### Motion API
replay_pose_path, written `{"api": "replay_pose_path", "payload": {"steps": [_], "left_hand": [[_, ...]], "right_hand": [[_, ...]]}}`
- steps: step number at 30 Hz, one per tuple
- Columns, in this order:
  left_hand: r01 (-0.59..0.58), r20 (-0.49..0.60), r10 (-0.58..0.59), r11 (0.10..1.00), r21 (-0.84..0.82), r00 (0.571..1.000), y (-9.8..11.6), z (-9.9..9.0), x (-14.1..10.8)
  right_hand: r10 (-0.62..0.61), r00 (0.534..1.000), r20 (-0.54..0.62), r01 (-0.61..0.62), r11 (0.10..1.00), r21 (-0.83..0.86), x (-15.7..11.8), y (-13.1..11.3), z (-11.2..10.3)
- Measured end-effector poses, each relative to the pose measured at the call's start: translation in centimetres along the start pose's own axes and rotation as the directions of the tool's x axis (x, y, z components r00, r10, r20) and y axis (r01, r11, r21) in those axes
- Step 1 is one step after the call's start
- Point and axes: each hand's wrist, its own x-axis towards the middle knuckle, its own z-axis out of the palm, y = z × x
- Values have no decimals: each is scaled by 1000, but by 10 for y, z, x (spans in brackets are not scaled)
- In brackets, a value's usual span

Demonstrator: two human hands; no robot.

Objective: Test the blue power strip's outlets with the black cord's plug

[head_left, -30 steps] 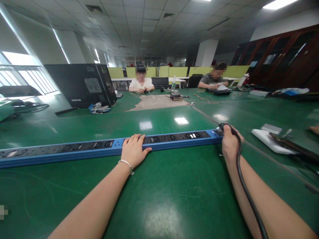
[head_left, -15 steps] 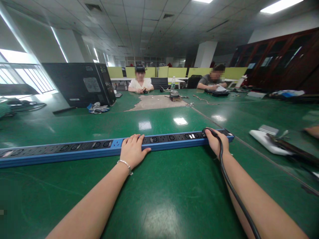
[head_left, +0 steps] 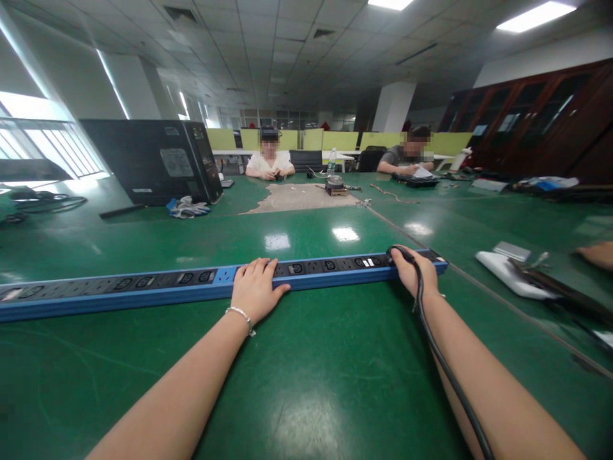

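Observation:
A long blue power strip [head_left: 316, 281] with black sockets lies across the green table, running out of view at the left. My left hand [head_left: 255, 287] grips it near the middle, fingers over the top and thumb along the near side. Toward the strip's right end, my right hand [head_left: 416, 271] is closed around a black plug [head_left: 393, 250] held at the sockets. Whether its prongs are fully seated is hidden. From the plug, a black power cord [head_left: 433, 338] runs down over my right forearm and out of the bottom.
Beyond the strip stand a black computer case [head_left: 153, 163], gloves [head_left: 188, 207] and a water bottle [head_left: 332, 161]. Two people sit at the far side. At right lie a white object [head_left: 507, 271] and a dark tool-like thing [head_left: 565, 287]; another person's hand [head_left: 596, 255] shows at the edge.
Both hands keep their holds on the strip and the plug. The right hand and cord have shifted very slightly left, along with a slight shift of the view.

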Motion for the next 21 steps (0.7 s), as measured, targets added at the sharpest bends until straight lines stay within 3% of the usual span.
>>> {"api": "replay_pose_path", "payload": {"steps": [9,16,21], "left_hand": [[-9,1,9,1000,14,1000,0,0,0],[-7,-5,8,1000,14,1000,1,-1,0],[-4,-7,4,1000,16,1000,0,1,0]], "right_hand": [[46,999,-29,-44,997,56,6,12,4],[-70,997,19,71,996,-50,1,7,5],[-167,985,-43,158,974,-160,-5,14,13]]}}
